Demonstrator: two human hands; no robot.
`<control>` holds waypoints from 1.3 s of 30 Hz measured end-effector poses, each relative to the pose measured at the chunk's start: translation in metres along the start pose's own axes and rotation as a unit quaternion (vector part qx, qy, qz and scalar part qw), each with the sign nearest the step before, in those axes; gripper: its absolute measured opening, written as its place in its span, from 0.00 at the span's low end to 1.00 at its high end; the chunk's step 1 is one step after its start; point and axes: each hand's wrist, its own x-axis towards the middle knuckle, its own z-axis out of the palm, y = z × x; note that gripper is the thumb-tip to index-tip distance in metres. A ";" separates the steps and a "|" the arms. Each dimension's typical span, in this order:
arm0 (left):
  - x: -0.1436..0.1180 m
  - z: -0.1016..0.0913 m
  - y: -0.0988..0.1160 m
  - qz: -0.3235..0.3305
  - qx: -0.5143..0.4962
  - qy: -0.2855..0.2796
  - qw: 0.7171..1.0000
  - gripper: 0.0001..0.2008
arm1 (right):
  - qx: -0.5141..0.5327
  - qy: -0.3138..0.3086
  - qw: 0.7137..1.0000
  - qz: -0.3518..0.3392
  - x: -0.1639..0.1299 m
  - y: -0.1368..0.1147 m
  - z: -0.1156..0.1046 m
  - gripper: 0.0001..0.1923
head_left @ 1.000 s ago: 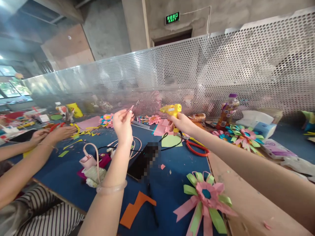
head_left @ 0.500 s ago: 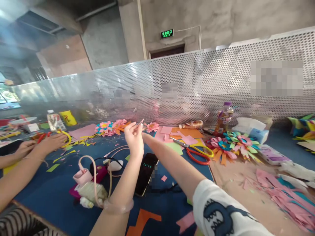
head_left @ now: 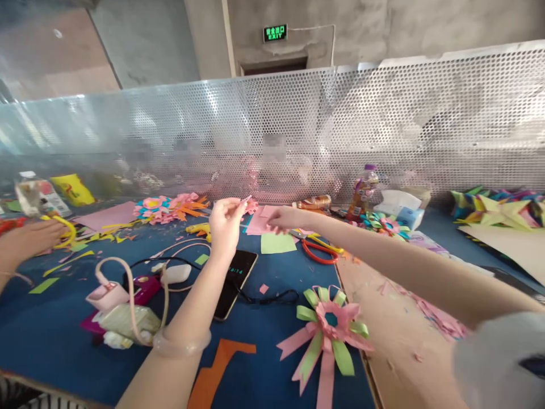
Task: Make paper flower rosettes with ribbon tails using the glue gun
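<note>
My left hand (head_left: pixel 226 220), raised above the table, pinches a small pale pink piece (head_left: pixel 247 199) at its fingertips; its kind is too small to make out. My right hand (head_left: pixel 281 218) reaches over the pink paper (head_left: pixel 256 224) with fingers bent down and slightly apart, and nothing visible in them. Just below it lies a light green paper square (head_left: pixel 277 243). Scissors with red and yellow handles (head_left: pixel 321 250) rest beside my right wrist. Nearer to me is a pink and green paper flower (head_left: pixel 327 329) with ribbon tails.
A phone (head_left: pixel 238 284) lies under my left forearm, beside chargers and cables (head_left: pixel 131 318). Orange paper (head_left: pixel 217 369) is at the front. A drink bottle (head_left: pixel 363 192) and tissues (head_left: pixel 398 204) stand behind. At left, another person's hand (head_left: pixel 38 238) touches yellow scissor handles (head_left: pixel 66 232).
My right hand has left my left hand and moved right, over the pink paper. My left hand still pinches the small piece. The view has turned right and down, showing the pink and green flower.
</note>
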 end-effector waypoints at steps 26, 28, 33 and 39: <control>-0.041 0.020 0.034 -0.268 0.118 -0.642 0.709 0.10 | -0.171 -0.019 0.977 -0.123 -0.160 0.068 0.054 0.04; -0.043 0.022 0.036 -0.266 0.118 -0.646 0.706 0.09 | -0.160 -0.031 0.980 -0.113 -0.162 0.069 0.054 0.04; -0.053 0.026 0.052 -0.254 0.103 -0.655 0.705 0.08 | -0.177 0.024 0.977 -0.116 -0.178 0.067 0.054 0.05; -0.062 0.030 0.080 -0.218 0.102 -0.639 0.730 0.07 | -0.192 0.091 0.954 -0.209 -0.197 0.072 0.052 0.05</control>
